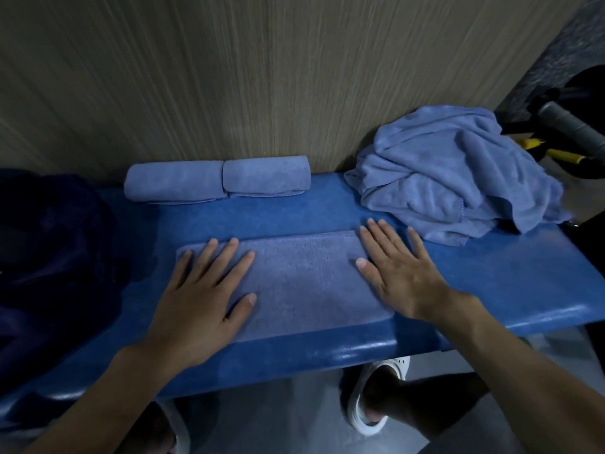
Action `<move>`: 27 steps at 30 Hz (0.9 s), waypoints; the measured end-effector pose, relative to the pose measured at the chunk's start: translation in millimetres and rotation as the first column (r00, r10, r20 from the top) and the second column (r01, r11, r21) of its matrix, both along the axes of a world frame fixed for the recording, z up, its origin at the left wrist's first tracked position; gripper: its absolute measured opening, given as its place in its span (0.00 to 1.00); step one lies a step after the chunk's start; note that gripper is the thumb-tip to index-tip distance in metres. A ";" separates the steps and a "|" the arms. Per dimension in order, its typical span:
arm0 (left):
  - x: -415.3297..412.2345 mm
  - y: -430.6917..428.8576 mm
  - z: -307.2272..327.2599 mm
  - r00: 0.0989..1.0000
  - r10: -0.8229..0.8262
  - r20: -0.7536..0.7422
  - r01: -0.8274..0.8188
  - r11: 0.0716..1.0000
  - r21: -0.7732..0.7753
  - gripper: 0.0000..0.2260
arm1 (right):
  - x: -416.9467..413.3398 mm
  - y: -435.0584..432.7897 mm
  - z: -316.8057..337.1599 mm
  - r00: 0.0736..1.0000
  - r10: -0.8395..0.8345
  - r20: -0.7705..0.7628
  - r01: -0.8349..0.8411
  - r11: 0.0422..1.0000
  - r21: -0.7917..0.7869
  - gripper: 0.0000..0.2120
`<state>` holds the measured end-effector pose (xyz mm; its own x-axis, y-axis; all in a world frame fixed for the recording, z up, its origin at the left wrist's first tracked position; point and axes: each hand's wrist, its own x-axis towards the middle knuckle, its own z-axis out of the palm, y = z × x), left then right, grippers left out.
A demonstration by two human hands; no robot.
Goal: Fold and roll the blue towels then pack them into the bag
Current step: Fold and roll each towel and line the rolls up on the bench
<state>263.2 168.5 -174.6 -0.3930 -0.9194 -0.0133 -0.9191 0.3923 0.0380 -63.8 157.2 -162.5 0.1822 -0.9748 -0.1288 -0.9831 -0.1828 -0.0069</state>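
Note:
A folded blue towel (pixel 294 283) lies flat on the blue padded bench (pixel 491 290). My left hand (pixel 203 290) presses flat on the towel's left end, fingers spread. My right hand (pixel 396 270) lies flat over its right end, fingers reaching onto the bench. Two rolled blue towels (pixel 173 183) (pixel 266 176) sit side by side against the wall at the back. A heap of loose blue towels (pixel 451 178) rests at the bench's right end. A dark bag (pixel 55 257) sits at the left.
A wood-grain wall (pixel 262 77) rises right behind the bench. Black and yellow equipment with a grey handle (pixel 563 126) stands beyond the right end. My feet in white shoes (pixel 376 398) stand on the floor below the bench's front edge.

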 end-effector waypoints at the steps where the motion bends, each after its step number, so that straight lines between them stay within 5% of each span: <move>1: -0.7 0.0 0.2 1.000 0.001 0.001 -0.001 1.000 0.002 0.30 | 3.5 2.1 3.0 1.000 -0.006 0.014 0.007 0.998 -0.067 0.40; 3: -3.1 -0.1 0.4 1.000 0.007 -0.003 -0.007 1.000 0.001 0.31 | 22.1 10.0 10.4 0.997 0.042 0.060 -0.031 0.986 -0.164 0.38; 7: -4.5 -0.5 -0.8 1.000 0.021 0.002 -0.021 1.000 0.007 0.31 | 55.3 21.7 -2.7 0.965 0.252 0.071 -0.245 0.965 -0.097 0.35; 16: -6.4 0.4 4.1 0.999 0.016 0.035 -0.016 1.000 0.009 0.31 | 24.1 -5.1 -4.3 0.997 0.068 -0.033 -0.067 0.998 0.020 0.41; 20: -39.3 -1.7 12.3 0.998 -0.051 -0.024 0.049 0.997 -0.051 0.29 | 50.7 7.2 2.4 0.995 0.096 0.040 -0.088 0.982 -0.168 0.34; 23: -57.5 -2.8 3.0 0.994 -0.104 -0.037 0.103 0.994 -0.024 0.29 | 63.5 15.3 -6.6 0.971 0.228 0.079 -0.215 0.966 -0.144 0.32; 27: -34.8 -0.1 -4.6 0.997 -0.071 -0.032 0.070 0.997 -0.022 0.29 | 56.6 11.4 -12.5 0.979 0.188 0.076 -0.184 0.981 -0.058 0.34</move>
